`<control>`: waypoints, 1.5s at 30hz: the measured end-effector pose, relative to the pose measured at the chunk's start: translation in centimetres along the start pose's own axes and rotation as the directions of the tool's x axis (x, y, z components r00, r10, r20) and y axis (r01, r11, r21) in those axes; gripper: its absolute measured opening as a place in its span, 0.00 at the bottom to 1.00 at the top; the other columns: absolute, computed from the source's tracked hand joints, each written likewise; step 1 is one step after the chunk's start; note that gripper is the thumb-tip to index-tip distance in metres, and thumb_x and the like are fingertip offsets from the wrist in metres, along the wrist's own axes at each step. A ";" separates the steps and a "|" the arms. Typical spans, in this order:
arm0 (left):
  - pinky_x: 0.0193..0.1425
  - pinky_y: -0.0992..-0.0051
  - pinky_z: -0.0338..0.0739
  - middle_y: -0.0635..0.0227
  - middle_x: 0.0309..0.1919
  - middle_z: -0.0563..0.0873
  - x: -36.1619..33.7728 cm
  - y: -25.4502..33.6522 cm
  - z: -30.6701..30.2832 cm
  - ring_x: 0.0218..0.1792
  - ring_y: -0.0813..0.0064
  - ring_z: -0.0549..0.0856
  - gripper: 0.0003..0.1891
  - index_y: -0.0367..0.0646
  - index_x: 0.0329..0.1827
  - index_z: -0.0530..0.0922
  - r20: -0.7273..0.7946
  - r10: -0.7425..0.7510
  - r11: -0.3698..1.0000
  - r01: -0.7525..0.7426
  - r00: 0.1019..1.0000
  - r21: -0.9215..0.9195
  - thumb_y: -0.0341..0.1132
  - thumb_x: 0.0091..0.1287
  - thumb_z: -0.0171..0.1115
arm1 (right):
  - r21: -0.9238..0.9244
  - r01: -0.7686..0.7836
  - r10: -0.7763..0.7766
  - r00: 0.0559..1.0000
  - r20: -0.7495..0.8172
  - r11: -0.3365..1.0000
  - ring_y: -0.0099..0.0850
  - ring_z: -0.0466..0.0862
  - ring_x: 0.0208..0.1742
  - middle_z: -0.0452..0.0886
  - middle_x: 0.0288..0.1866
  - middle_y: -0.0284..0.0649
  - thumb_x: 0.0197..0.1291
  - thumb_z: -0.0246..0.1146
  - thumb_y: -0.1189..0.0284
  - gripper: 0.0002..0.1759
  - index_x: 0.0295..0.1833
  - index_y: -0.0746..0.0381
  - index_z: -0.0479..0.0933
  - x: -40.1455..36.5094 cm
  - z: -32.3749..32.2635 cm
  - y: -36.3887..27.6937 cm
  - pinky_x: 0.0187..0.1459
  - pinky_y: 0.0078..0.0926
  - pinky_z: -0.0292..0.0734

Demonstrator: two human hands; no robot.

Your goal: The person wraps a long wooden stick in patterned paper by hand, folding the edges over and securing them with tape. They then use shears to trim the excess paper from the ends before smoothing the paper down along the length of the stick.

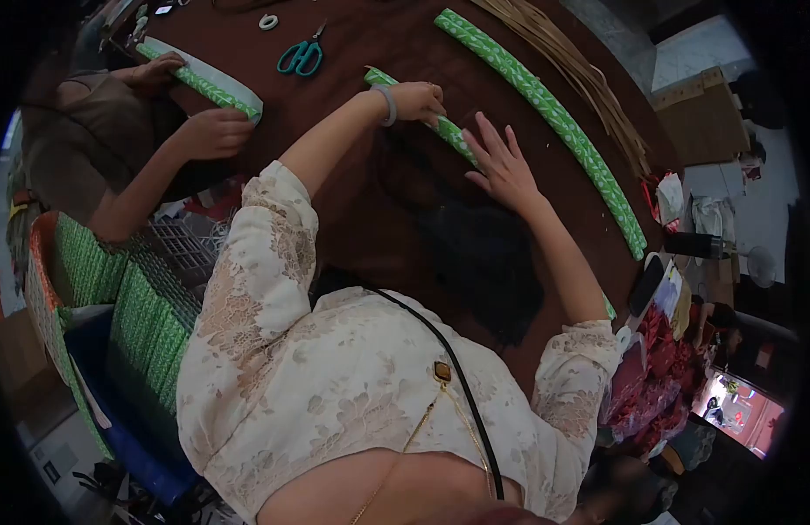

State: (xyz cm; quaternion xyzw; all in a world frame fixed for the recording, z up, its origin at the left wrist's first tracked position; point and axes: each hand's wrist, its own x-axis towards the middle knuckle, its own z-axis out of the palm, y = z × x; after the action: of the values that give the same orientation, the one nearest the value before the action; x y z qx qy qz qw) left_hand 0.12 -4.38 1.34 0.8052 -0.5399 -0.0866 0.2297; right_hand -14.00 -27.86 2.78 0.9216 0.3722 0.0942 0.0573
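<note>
A narrow green strip with a white leaf pattern (pixel 453 136) lies slantwise on the dark red-brown table (pixel 352 192). My left hand (pixel 418 102), with a pale bangle at the wrist, is closed over the strip's middle, its fingertips partly hidden. Spread fingers of my right hand (pixel 503 166) rest at the strip's near right end, covering part of it. To the right, a longer strip of the same green pattern (pixel 545 105) curves across the table, touched by neither hand.
Teal-handled scissors (pixel 301 58) and a white ring-shaped roll (pixel 268 22) lie beyond my left hand. Brown strips (pixel 567 70) line the far right edge. At left, a co-worker's hands (pixel 214 133) hold another green strip (pixel 208 90). A bin (pixel 151 446) holds many green patterned pieces.
</note>
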 end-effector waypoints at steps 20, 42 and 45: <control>0.62 0.63 0.66 0.62 0.52 0.76 -0.3 2.7 2.9 0.57 0.60 0.73 0.21 0.38 0.58 0.72 -0.125 -0.077 0.923 0.118 0.989 0.365 0.33 0.61 0.57 | 0.247 -0.546 0.545 0.835 0.078 0.801 0.39 0.58 0.72 0.51 0.74 0.36 0.53 0.66 0.65 0.41 0.72 0.49 0.54 -11.2 -0.6 -1.0 0.69 0.49 0.51; 0.74 0.59 0.40 0.53 0.72 0.50 2.2 3.9 6.9 0.73 0.56 0.46 0.36 0.44 0.72 0.53 -0.572 -0.552 0.658 0.739 0.607 0.149 0.60 0.70 0.32 | 0.148 -0.526 0.524 0.850 0.056 0.837 0.32 0.58 0.72 0.57 0.73 0.30 0.60 0.59 0.63 0.32 0.70 0.44 0.58 -11.1 -0.1 -1.1 0.70 0.46 0.47; 0.74 0.60 0.35 0.52 0.73 0.44 1.4 2.4 5.1 0.74 0.56 0.40 0.40 0.38 0.73 0.47 -0.472 -0.742 0.519 0.854 0.476 0.045 0.62 0.68 0.34 | 0.148 -0.525 0.525 0.850 0.044 0.838 0.32 0.58 0.72 0.57 0.73 0.30 0.60 0.59 0.63 0.32 0.70 0.44 0.59 -11.2 -0.2 -1.1 0.70 0.47 0.47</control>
State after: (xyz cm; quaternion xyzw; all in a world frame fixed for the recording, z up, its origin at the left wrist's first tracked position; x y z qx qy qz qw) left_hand -3.27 -7.78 -1.93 0.9859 -0.0447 0.0555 0.1512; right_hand -22.72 -34.85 1.27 0.9899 0.1117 0.0763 -0.0419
